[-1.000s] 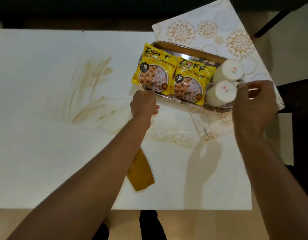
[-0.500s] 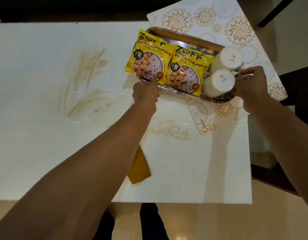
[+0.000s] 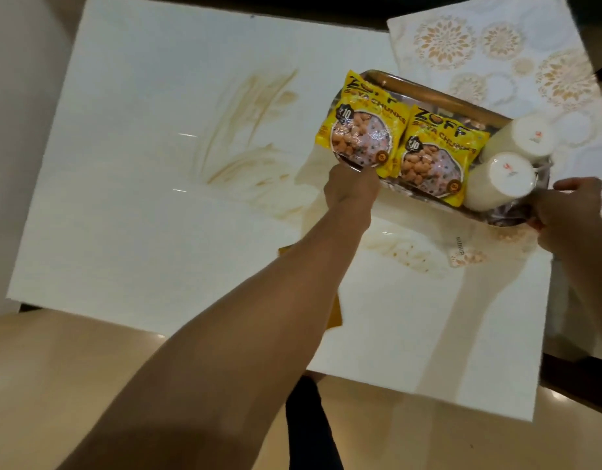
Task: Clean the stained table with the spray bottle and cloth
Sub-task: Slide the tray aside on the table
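Note:
The white table (image 3: pixel 150 232) carries brown streaky stains (image 3: pixel 245 130) left of centre and a smaller smear (image 3: pixel 404 252) near its right side. My left hand (image 3: pixel 352 188) grips the near left edge of a metal tray (image 3: pixel 428 93). My right hand (image 3: pixel 570 212) grips the tray's near right corner. The tray is tilted and off the table surface. A mustard-yellow cloth (image 3: pixel 335 317) lies on the table, mostly hidden under my left forearm. No spray bottle is in view.
On the tray lie two yellow soya chunk packets (image 3: pixel 360 130) and two white upturned cups (image 3: pixel 499 181). A white placemat with gold flower patterns (image 3: pixel 496 52) covers the table's far right. The floor shows below the table's near edge.
My right hand closed on the tray's right corner. Both hands now hold the tray, which has shifted and tilted. The camera has swung, so the table looks rotated.

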